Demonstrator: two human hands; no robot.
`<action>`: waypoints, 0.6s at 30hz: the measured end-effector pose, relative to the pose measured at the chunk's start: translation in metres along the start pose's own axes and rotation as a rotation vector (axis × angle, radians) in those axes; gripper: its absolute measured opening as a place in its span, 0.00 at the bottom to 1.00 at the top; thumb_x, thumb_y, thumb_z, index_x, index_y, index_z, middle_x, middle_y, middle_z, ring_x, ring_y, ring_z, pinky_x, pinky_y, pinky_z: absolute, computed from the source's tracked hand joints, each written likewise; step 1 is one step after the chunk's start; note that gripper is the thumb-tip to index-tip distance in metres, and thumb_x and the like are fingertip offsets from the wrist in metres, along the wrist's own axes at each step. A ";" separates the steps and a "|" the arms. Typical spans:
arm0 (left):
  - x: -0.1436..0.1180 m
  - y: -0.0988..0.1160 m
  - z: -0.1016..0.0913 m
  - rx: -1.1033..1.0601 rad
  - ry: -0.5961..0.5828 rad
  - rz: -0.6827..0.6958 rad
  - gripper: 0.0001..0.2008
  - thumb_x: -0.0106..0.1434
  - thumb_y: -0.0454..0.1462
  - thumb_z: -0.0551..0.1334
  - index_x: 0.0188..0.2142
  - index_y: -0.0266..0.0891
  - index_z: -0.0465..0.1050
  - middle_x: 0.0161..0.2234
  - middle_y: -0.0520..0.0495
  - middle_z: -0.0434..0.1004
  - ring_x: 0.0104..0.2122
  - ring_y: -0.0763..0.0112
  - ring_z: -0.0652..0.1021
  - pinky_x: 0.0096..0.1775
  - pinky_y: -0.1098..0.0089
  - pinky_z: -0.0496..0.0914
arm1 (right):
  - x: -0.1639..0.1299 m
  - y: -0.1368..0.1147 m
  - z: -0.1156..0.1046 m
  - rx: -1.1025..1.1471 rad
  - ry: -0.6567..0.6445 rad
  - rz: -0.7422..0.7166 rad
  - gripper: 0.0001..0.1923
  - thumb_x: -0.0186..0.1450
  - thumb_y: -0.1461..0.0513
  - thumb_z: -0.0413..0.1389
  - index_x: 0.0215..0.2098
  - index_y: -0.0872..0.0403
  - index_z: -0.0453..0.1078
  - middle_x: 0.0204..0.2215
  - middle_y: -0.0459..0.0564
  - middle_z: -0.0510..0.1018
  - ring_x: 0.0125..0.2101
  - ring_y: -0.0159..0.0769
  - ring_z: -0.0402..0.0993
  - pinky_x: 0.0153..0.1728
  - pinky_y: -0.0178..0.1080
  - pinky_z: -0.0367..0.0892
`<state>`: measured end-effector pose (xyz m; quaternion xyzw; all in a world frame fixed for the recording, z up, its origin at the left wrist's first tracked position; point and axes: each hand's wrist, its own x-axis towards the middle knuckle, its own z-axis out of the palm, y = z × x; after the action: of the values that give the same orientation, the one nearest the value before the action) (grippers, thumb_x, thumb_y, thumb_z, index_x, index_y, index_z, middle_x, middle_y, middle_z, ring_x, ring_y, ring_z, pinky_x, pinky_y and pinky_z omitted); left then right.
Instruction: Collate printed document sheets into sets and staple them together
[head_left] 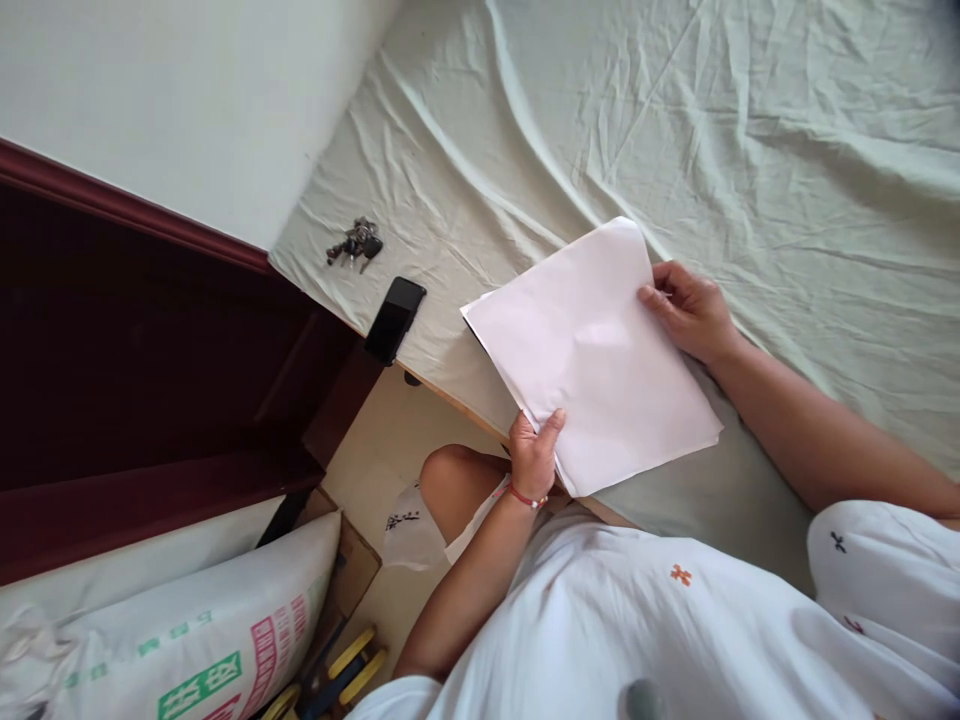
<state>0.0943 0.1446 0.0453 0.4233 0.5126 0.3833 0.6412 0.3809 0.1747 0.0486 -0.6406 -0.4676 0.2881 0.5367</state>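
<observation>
Above the near edge of a cloth-covered surface, a small stack of white paper (600,350) is held between two hands; whether it touches the cloth below cannot be told. Long axis runs steeply from upper left to lower right, the short far edge facing up and left. Upper face blank, faintly pinkish, with soft creases and a pale bright patch near the middle. Far right corner looks rounded; layered edges show at the left and lower right corners. A thin dark strip, unidentified, shows under the left edge.

Left hand (534,455): pinching the left edge near its lower end, thumb on top, other fingers mostly hidden. Right hand (694,308): thumb and curled fingers pinching the right edge towards its far end.

Beyond, on pale green cloth (750,130): black phone (396,318), then keys (356,243).
</observation>
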 end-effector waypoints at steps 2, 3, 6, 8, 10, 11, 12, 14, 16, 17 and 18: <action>0.000 0.008 -0.003 -0.098 0.018 -0.069 0.20 0.54 0.47 0.78 0.42 0.42 0.81 0.43 0.46 0.88 0.47 0.60 0.85 0.56 0.60 0.75 | 0.003 0.002 0.000 0.125 -0.038 -0.011 0.28 0.63 0.38 0.65 0.46 0.50 0.74 0.41 0.51 0.79 0.41 0.41 0.76 0.41 0.40 0.74; 0.000 0.013 -0.005 -0.129 0.026 -0.092 0.20 0.52 0.46 0.79 0.42 0.42 0.82 0.42 0.47 0.89 0.46 0.60 0.85 0.55 0.60 0.76 | 0.004 0.002 0.000 0.181 -0.078 -0.008 0.31 0.62 0.38 0.65 0.51 0.49 0.74 0.46 0.53 0.80 0.47 0.43 0.77 0.46 0.41 0.75; -0.001 0.031 -0.017 -0.182 0.058 -0.124 0.20 0.47 0.44 0.81 0.38 0.42 0.83 0.39 0.49 0.89 0.42 0.62 0.86 0.52 0.61 0.77 | 0.006 -0.005 -0.003 0.294 -0.252 0.038 0.38 0.61 0.37 0.66 0.61 0.47 0.72 0.54 0.55 0.79 0.56 0.47 0.76 0.56 0.45 0.73; -0.002 0.043 -0.026 -0.207 0.084 -0.124 0.19 0.44 0.43 0.82 0.35 0.43 0.83 0.37 0.50 0.89 0.39 0.63 0.86 0.50 0.62 0.78 | 0.004 -0.015 -0.006 0.325 -0.394 0.089 0.37 0.63 0.38 0.66 0.61 0.49 0.73 0.55 0.55 0.81 0.57 0.49 0.77 0.58 0.47 0.73; -0.004 0.052 -0.033 -0.231 0.092 -0.112 0.20 0.43 0.44 0.83 0.34 0.43 0.84 0.36 0.50 0.89 0.38 0.63 0.86 0.49 0.62 0.79 | -0.001 -0.027 -0.008 0.347 -0.580 0.149 0.32 0.65 0.40 0.65 0.58 0.51 0.77 0.51 0.55 0.83 0.55 0.50 0.79 0.57 0.48 0.74; -0.004 0.054 -0.036 -0.241 0.092 -0.101 0.20 0.43 0.44 0.83 0.35 0.44 0.84 0.36 0.50 0.89 0.39 0.62 0.86 0.49 0.62 0.79 | -0.005 -0.032 -0.008 0.366 -0.676 0.180 0.30 0.66 0.41 0.65 0.55 0.52 0.79 0.49 0.55 0.84 0.52 0.50 0.81 0.56 0.48 0.75; -0.004 0.055 -0.038 -0.247 0.091 -0.084 0.20 0.43 0.45 0.83 0.35 0.44 0.84 0.37 0.49 0.89 0.39 0.62 0.86 0.49 0.61 0.79 | -0.009 -0.037 -0.007 0.395 -0.759 0.212 0.28 0.65 0.42 0.66 0.53 0.52 0.80 0.47 0.55 0.85 0.50 0.49 0.82 0.54 0.48 0.76; -0.005 0.053 -0.038 -0.235 0.087 -0.030 0.20 0.44 0.46 0.82 0.36 0.44 0.85 0.37 0.49 0.89 0.40 0.61 0.86 0.50 0.61 0.79 | -0.017 -0.046 -0.004 0.468 -0.830 0.291 0.25 0.62 0.45 0.70 0.49 0.53 0.81 0.45 0.54 0.86 0.45 0.48 0.84 0.49 0.48 0.79; -0.003 0.051 -0.037 -0.184 0.065 0.045 0.19 0.48 0.47 0.81 0.37 0.43 0.85 0.37 0.48 0.89 0.41 0.61 0.86 0.51 0.62 0.79 | -0.025 -0.055 0.000 0.517 -0.757 0.364 0.25 0.58 0.49 0.74 0.48 0.52 0.82 0.45 0.53 0.86 0.43 0.48 0.85 0.46 0.48 0.81; -0.001 0.051 -0.037 -0.150 0.045 0.086 0.19 0.50 0.48 0.81 0.38 0.43 0.86 0.37 0.47 0.89 0.42 0.61 0.86 0.52 0.62 0.79 | -0.028 -0.061 0.002 0.521 -0.691 0.380 0.24 0.56 0.51 0.75 0.47 0.52 0.82 0.45 0.53 0.86 0.43 0.49 0.85 0.45 0.49 0.81; 0.001 0.052 -0.036 -0.116 0.023 0.129 0.18 0.51 0.48 0.80 0.38 0.42 0.86 0.38 0.47 0.89 0.43 0.60 0.86 0.53 0.62 0.79 | -0.030 -0.068 0.004 0.512 -0.617 0.375 0.24 0.55 0.52 0.76 0.47 0.52 0.82 0.46 0.53 0.86 0.44 0.50 0.84 0.46 0.49 0.81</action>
<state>0.0560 0.1690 0.0896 0.4131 0.4685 0.4576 0.6328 0.3461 0.1478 0.1085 -0.4448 -0.3953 0.6646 0.4520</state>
